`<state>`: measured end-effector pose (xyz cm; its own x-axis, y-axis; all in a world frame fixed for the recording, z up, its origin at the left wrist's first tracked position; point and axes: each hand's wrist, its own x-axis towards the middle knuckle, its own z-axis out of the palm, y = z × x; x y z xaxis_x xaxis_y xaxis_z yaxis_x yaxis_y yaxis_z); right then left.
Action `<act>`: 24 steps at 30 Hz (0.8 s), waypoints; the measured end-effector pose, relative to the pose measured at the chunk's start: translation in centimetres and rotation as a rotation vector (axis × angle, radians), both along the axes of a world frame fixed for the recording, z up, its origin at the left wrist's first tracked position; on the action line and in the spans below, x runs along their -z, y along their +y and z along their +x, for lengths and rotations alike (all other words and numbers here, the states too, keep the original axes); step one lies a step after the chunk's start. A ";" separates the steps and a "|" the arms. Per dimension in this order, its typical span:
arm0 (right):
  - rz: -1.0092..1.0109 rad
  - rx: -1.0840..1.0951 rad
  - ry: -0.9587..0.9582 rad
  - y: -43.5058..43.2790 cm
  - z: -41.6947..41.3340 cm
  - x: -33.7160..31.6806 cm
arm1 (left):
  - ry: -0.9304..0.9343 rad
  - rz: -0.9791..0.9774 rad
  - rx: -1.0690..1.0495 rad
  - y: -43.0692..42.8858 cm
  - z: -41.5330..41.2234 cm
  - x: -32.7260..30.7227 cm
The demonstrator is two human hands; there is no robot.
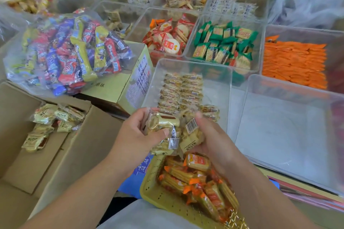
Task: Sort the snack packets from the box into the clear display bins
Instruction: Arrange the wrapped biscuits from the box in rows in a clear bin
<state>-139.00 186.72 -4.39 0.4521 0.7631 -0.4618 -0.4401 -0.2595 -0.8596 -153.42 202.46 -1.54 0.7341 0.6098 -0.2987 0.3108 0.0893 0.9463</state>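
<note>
Both hands met over a bundle of cream packets (164, 126). The left hand (136, 135) had its fingers curled round the bundle's near side, with the thumb pressed on a wrapper. The right hand (211, 140) gripped the other side, its thumb lying across a barcoded packet. Just beyond the fingertips stood a clear bin (219, 96), in which matching packets (181, 91) lay in two neat rows along its left half. Out past the left hand was the open cardboard box (93, 143), with a few more of the same packets (55, 117) loose inside. Directly beneath the hands, a yellow perforated basket (156, 193) held orange-wrapped biscuits (197, 176). To the right of the right hand stood another clear bin (279, 135). Farther off, beyond the left hand, a clear bag of coloured bars (67, 52) rested on a closed carton (115, 87).
</note>
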 end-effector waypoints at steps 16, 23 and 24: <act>-0.623 -0.602 -1.387 5.1 16.9 0.9 | 0.035 -0.552 -0.323 4.7 3.5 7.6; -0.803 -0.946 -1.630 7.4 17.3 3.8 | 0.000 -0.573 -0.381 6.3 3.8 7.7; -0.818 -0.962 -1.630 7.5 17.2 4.5 | 0.016 -0.535 -0.362 6.4 3.9 7.8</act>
<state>-121.85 194.19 -8.86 0.3771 0.8257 -0.4195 0.9262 -0.3344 0.1743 -149.52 208.86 -9.35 0.5033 0.5816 -0.6390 0.1861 0.6492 0.7375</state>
